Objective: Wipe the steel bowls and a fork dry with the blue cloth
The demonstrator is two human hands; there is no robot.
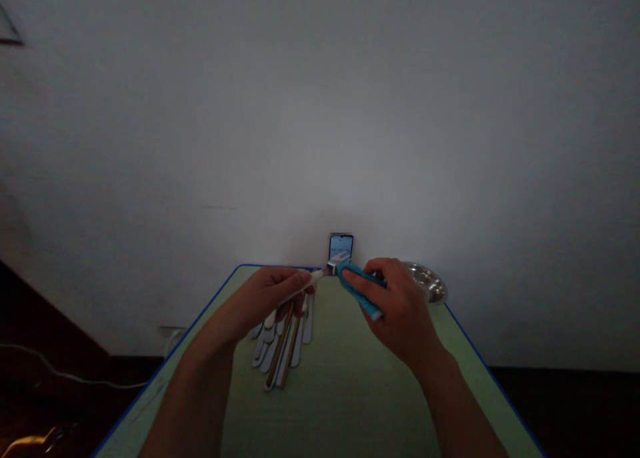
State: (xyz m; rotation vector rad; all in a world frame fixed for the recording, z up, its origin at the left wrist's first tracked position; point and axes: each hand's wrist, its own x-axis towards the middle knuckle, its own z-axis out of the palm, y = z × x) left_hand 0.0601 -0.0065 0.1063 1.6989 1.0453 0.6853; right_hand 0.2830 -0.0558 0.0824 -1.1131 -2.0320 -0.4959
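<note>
My left hand (277,291) is closed around the pale handle of a fork (316,277), which is held above the table with its tines pointing up and to the right. Pinched in my right hand (397,301) is a folded blue cloth (361,290), its edge right beside the fork's head; whether it touches the metal I cannot tell. Below my left hand lies a pile of cutlery (283,351) with silver, brown and pale handles. The far ends of that pile are partly hidden by my hand.
A green table (340,391) with a blue edge stands against a grey wall. At its far end a phone (341,245) leans upright. Behind my right hand sits a shiny metal bowl (427,283), partly hidden. A white cable (75,377) runs at the left.
</note>
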